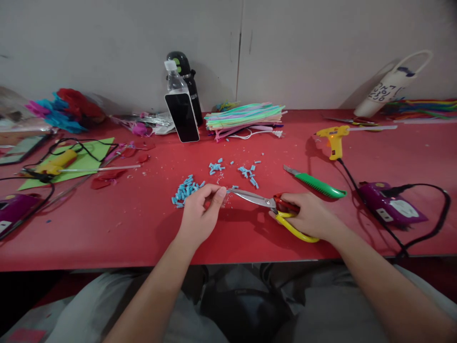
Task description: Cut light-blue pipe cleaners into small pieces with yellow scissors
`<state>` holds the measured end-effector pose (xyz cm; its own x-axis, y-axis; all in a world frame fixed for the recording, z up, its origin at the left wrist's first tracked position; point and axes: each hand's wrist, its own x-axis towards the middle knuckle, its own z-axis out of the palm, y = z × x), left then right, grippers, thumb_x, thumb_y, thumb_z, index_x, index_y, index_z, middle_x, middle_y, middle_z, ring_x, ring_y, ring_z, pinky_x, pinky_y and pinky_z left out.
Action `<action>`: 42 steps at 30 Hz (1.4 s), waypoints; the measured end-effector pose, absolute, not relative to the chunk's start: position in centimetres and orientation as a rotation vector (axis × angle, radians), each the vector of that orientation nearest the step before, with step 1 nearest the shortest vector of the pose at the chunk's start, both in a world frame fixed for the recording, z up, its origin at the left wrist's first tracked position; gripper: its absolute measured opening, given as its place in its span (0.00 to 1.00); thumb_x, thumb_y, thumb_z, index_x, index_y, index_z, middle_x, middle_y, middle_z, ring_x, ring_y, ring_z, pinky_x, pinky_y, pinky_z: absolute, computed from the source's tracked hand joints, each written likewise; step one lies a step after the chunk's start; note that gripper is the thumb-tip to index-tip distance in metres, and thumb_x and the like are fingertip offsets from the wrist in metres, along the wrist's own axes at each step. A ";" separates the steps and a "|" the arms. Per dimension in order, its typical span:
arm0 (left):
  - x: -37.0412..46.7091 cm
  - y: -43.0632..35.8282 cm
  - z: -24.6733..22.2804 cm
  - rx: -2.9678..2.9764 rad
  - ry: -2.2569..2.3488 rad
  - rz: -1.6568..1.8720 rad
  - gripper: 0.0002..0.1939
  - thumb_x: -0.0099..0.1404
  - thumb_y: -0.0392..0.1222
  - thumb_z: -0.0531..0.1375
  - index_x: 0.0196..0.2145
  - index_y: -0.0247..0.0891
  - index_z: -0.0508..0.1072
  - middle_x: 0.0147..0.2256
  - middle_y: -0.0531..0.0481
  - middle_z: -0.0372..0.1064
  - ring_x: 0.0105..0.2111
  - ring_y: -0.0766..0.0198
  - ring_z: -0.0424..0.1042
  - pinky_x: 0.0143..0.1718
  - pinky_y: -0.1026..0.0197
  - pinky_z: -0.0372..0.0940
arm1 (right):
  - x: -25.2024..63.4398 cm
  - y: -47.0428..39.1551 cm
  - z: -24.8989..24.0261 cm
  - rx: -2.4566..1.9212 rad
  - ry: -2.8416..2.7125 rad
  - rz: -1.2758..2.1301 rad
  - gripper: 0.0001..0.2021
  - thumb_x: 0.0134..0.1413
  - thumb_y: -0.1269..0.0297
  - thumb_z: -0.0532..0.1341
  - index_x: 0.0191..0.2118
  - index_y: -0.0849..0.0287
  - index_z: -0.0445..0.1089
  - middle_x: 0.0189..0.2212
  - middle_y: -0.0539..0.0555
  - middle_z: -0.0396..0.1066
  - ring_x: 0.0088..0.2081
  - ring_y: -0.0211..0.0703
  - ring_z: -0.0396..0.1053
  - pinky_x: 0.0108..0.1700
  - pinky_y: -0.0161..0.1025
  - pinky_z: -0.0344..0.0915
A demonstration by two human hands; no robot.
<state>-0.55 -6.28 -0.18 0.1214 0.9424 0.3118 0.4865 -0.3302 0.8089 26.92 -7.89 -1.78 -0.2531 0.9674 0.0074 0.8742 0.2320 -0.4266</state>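
"Scissors [266, 201]?"
"Your right hand [310, 212] grips them; your left hand [200, 212] pinches a blue piece [229, 191] at the blade tips [235, 191]."
"Room?"
"Red tabletop [143, 233] toward the green utility knife [319, 185]; front edge [232, 263] beneath your forearms [160, 281]."

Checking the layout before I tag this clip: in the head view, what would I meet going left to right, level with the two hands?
Purple box, left hand, scissors in the right hand's grip, second purple box.

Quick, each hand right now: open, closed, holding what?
Left hand: pinched closed, apparently on a small blue piece.
Right hand: closed, holding the scissors.
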 end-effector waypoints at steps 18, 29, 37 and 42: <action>-0.4 -6.3 -0.1 1.884 1.366 1.126 0.13 0.69 0.46 0.54 0.32 0.37 0.73 0.26 0.51 0.71 0.28 0.66 0.70 0.31 0.66 0.66 | 27.0 -7.6 -1.9 -1.711 -2.272 0.442 0.14 0.48 0.55 0.61 0.23 0.56 0.58 0.20 0.48 0.62 0.23 0.36 0.52 0.26 0.36 0.46; -0.5 -6.4 -0.2 1.882 1.392 1.122 0.13 0.69 0.46 0.55 0.30 0.37 0.72 0.25 0.53 0.69 0.26 0.69 0.67 0.29 0.68 0.63 | 26.8 -8.0 -1.5 -1.734 -2.222 0.500 0.16 0.50 0.51 0.60 0.24 0.56 0.57 0.19 0.47 0.60 0.23 0.36 0.53 0.25 0.35 0.45; -0.4 -6.3 -0.1 1.889 1.400 1.116 0.14 0.69 0.46 0.53 0.30 0.37 0.70 0.24 0.54 0.66 0.25 0.69 0.65 0.29 0.67 0.60 | 27.0 -8.0 -1.7 -1.728 -2.239 0.503 0.17 0.49 0.52 0.61 0.24 0.56 0.54 0.19 0.46 0.58 0.23 0.36 0.52 0.26 0.35 0.45; -0.4 -6.4 0.0 1.881 1.397 1.092 0.15 0.70 0.47 0.53 0.29 0.37 0.69 0.24 0.54 0.65 0.26 0.69 0.65 0.29 0.67 0.60 | 26.8 -7.9 -1.5 -1.717 -2.244 0.485 0.16 0.49 0.53 0.61 0.23 0.56 0.55 0.19 0.47 0.59 0.23 0.36 0.50 0.26 0.35 0.45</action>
